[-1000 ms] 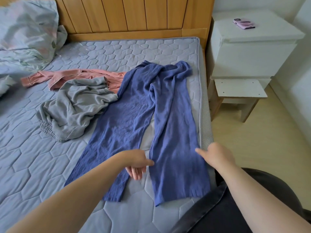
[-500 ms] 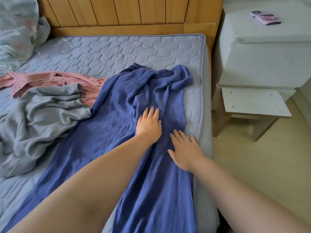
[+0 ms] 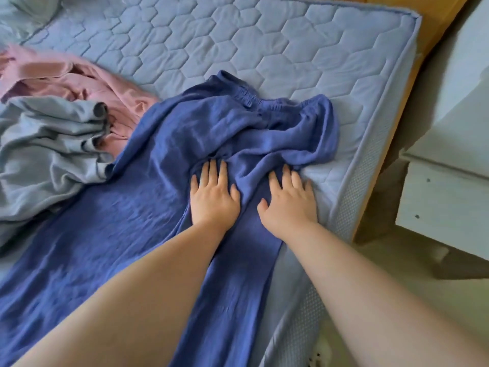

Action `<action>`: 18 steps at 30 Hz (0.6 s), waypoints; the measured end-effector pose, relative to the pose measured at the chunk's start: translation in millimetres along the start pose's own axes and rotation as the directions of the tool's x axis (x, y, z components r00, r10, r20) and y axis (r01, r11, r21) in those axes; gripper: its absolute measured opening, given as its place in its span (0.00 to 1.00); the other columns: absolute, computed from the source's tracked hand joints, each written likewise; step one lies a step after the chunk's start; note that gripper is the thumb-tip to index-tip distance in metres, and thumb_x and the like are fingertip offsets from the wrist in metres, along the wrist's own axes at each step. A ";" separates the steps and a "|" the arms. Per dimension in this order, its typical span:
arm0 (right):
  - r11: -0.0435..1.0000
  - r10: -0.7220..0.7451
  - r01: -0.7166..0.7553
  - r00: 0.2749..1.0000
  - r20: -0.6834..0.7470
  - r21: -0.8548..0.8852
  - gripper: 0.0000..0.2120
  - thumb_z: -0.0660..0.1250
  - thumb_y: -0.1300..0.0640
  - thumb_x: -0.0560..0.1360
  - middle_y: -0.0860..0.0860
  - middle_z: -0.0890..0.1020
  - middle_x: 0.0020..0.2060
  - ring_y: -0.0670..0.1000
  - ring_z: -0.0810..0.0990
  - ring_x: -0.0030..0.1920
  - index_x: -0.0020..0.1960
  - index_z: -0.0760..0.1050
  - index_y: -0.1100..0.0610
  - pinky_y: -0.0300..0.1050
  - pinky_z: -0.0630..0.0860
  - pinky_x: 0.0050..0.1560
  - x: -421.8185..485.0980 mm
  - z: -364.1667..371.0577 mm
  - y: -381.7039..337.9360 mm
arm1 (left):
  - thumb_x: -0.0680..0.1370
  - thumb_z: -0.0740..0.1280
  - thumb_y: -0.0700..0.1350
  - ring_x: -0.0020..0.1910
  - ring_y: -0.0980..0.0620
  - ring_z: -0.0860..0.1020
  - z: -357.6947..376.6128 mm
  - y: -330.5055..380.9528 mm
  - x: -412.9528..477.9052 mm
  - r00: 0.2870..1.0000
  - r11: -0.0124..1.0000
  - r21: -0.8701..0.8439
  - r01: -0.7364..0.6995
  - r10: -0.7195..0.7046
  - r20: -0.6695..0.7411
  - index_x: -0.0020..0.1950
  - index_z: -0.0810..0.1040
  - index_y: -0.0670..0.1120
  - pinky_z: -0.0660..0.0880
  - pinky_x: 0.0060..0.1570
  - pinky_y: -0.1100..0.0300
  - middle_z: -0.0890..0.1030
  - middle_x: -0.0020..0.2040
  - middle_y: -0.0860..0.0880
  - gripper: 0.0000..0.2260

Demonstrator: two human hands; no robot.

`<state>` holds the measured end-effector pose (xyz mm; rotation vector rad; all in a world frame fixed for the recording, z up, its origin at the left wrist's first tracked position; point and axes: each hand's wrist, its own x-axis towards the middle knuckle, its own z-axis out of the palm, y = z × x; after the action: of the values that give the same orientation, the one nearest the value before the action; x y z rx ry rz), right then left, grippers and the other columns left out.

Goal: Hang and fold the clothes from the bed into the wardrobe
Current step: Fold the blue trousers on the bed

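Note:
Blue trousers (image 3: 127, 223) lie lengthwise on the quilted mattress (image 3: 238, 41), their elastic waistband bunched at the far end near the right edge. My left hand (image 3: 213, 197) rests flat on the crotch area, fingers spread. My right hand (image 3: 289, 205) presses flat on the right leg beside it, close to the mattress edge. Neither hand grips the cloth. A crumpled grey garment (image 3: 45, 154) lies to the left, partly over a pink garment (image 3: 79, 83) behind it.
The wooden bed frame (image 3: 434, 27) runs along the far right corner. A white bedside table (image 3: 449, 154) stands right of the bed over pale floor (image 3: 397, 263). A patterned pillow (image 3: 23, 11) shows at the far left corner.
Both hands have slid from the trouser hems up to the top of the legs, pressing flat. My view has leaned in closer over the bed.

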<state>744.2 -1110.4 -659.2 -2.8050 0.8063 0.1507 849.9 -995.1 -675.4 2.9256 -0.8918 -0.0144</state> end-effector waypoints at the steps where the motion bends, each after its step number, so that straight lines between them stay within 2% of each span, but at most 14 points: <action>1: 1.000 -0.008 0.007 0.998 0.062 0.010 0.34 0.55 0.43 0.76 0.57 0.51 0.77 0.56 0.49 0.76 0.78 0.50 0.54 0.55 0.50 0.74 2.0 -8.5 0.9 | 0.79 0.52 0.51 0.77 0.47 0.51 -3.7 0.9 0.3 0.999 1.000 0.010 0.000 0.000 0.045 0.78 0.54 0.44 0.47 0.74 0.48 0.55 0.78 0.43 0.28; 3: 0.999 -0.038 0.034 0.976 0.216 0.025 0.35 0.56 0.42 0.76 0.55 0.49 0.77 0.55 0.47 0.76 0.78 0.48 0.53 0.52 0.51 0.75 7.0 -26.5 5.6 | 0.79 0.52 0.51 0.77 0.46 0.51 -12.5 2.9 2.4 0.991 0.999 0.039 -0.004 -0.002 0.132 0.78 0.53 0.44 0.48 0.74 0.48 0.54 0.78 0.42 0.28; 7: 0.997 -0.065 0.081 0.852 0.520 -0.007 0.38 0.59 0.42 0.76 0.52 0.45 0.78 0.53 0.42 0.77 0.78 0.44 0.50 0.51 0.56 0.74 22.4 -61.5 12.8 | 0.81 0.51 0.53 0.76 0.43 0.50 -29.0 6.3 10.3 0.959 0.995 0.091 -0.031 0.003 0.285 0.78 0.50 0.47 0.51 0.73 0.47 0.52 0.78 0.41 0.27; 10: 0.982 -0.061 0.160 0.764 0.643 -0.096 0.37 0.60 0.44 0.76 0.53 0.47 0.78 0.55 0.45 0.77 0.78 0.45 0.51 0.51 0.60 0.72 33.3 -85.5 8.9 | 0.80 0.53 0.53 0.76 0.43 0.49 -44.3 5.4 17.0 0.914 0.998 0.051 -0.031 0.008 0.407 0.78 0.50 0.49 0.51 0.74 0.48 0.51 0.78 0.41 0.28; 12: 0.957 -0.045 0.233 0.704 0.709 -0.170 0.33 0.60 0.47 0.77 0.56 0.54 0.76 0.56 0.52 0.75 0.77 0.50 0.54 0.51 0.64 0.69 37.9 -101.4 3.0 | 0.79 0.55 0.54 0.77 0.44 0.48 -55.4 3.6 20.3 0.874 1.000 0.002 -0.026 0.022 0.485 0.78 0.50 0.52 0.50 0.74 0.49 0.49 0.78 0.41 0.29; 13: 0.941 -0.059 0.276 0.701 0.710 -0.194 0.29 0.59 0.48 0.78 0.57 0.61 0.74 0.57 0.59 0.73 0.75 0.56 0.56 0.50 0.67 0.64 40.9 -108.1 0.5 | 0.78 0.56 0.54 0.77 0.44 0.47 -59.7 2.9 21.2 0.857 1.000 -0.025 -0.018 0.029 0.515 0.78 0.51 0.53 0.49 0.74 0.49 0.48 0.78 0.42 0.29; 15: 0.932 -0.153 0.314 0.795 0.588 -0.182 0.15 0.58 0.52 0.78 0.56 0.77 0.60 0.57 0.74 0.61 0.61 0.71 0.57 0.46 0.69 0.47 51.6 -121.7 -4.3 | 0.78 0.59 0.52 0.77 0.45 0.47 -66.0 -0.3 22.9 0.836 0.995 -0.096 0.012 0.043 0.547 0.78 0.54 0.53 0.49 0.75 0.51 0.48 0.78 0.43 0.29; 16: 0.940 -0.207 0.307 0.860 0.467 -0.149 0.12 0.57 0.53 0.78 0.56 0.80 0.53 0.58 0.78 0.55 0.54 0.74 0.58 0.45 0.67 0.42 59.0 -127.1 -6.2 | 0.77 0.60 0.51 0.77 0.45 0.47 -67.5 -2.7 24.3 0.832 0.991 -0.130 0.026 0.050 0.552 0.77 0.56 0.53 0.48 0.75 0.51 0.49 0.78 0.44 0.29; 18: 0.955 -0.290 0.298 0.936 0.198 -0.011 0.09 0.59 0.55 0.77 0.56 0.81 0.47 0.59 0.78 0.50 0.48 0.75 0.58 0.47 0.66 0.40 83.7 -137.3 -9.5 | 0.77 0.61 0.49 0.77 0.46 0.48 -69.1 -7.6 27.1 0.820 0.984 -0.174 0.037 0.069 0.568 0.77 0.57 0.53 0.49 0.75 0.52 0.49 0.78 0.44 0.28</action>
<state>825.1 -1177.9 -537.4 -2.8504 0.3373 0.3867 879.0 -998.6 -606.7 2.7629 -0.9109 -0.9721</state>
